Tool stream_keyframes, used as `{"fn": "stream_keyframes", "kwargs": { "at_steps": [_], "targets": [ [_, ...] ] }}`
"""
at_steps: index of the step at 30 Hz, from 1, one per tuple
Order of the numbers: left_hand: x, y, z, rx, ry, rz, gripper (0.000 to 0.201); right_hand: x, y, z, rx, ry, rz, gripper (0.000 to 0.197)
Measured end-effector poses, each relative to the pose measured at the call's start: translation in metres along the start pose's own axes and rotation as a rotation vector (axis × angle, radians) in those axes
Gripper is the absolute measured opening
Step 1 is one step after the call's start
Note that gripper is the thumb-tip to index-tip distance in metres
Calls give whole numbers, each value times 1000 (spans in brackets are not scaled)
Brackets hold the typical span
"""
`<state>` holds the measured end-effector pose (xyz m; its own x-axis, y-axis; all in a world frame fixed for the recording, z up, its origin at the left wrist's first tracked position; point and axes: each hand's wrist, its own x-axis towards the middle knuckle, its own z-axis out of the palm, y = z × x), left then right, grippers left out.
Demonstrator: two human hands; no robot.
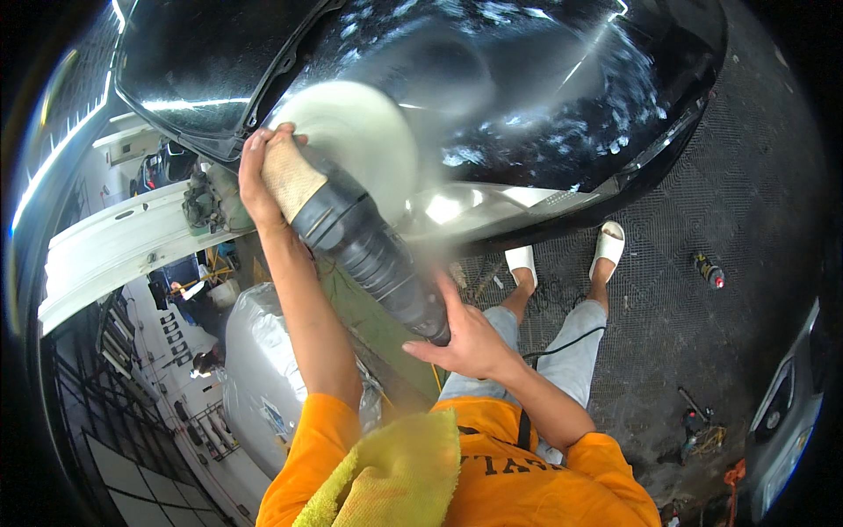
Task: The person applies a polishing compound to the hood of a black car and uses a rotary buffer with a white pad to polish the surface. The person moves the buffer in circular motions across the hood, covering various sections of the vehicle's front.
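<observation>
Black car hood fills upper view, glossy, streaked with white residue. Floor dark textured mat under your sandalled feet. Polisher runs diagonally from you up to hood; its white pad sits blurred against paint near hood edge. Your left hand is clamped over cloth-wrapped head, likely to press pad flat. Your right hand grips rear body, likely steering. Hands well apart along tool. Yellow towel draped on your shoulder, within reach. Spray can lies on floor, well off.

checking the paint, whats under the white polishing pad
The round white polishing pad rests on the glossy black car bonnet, streaked with white residue. The paint directly beneath the pad is covered and cannot be seen.
</observation>
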<state>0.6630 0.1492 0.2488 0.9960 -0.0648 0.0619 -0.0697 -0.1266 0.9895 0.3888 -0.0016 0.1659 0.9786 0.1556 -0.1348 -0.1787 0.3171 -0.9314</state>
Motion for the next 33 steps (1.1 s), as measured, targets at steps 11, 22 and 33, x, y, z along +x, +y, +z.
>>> {"fn": "stream_keyframes", "kwargs": {
  "at_steps": [11, 22, 33],
  "targets": [
    [7, 0, 38, -129, -106, -38, 27, -4, 6, -19, 32, 47, -55, 87],
    [20, 7, 170, -51, -378, 37, 23, -21, -3, -75, 154, 197, -65, 77],
    [17, 7, 157, -7, -350, 54, 24, -16, 8, -68, 50, 198, -77, 96]
  ]
}}
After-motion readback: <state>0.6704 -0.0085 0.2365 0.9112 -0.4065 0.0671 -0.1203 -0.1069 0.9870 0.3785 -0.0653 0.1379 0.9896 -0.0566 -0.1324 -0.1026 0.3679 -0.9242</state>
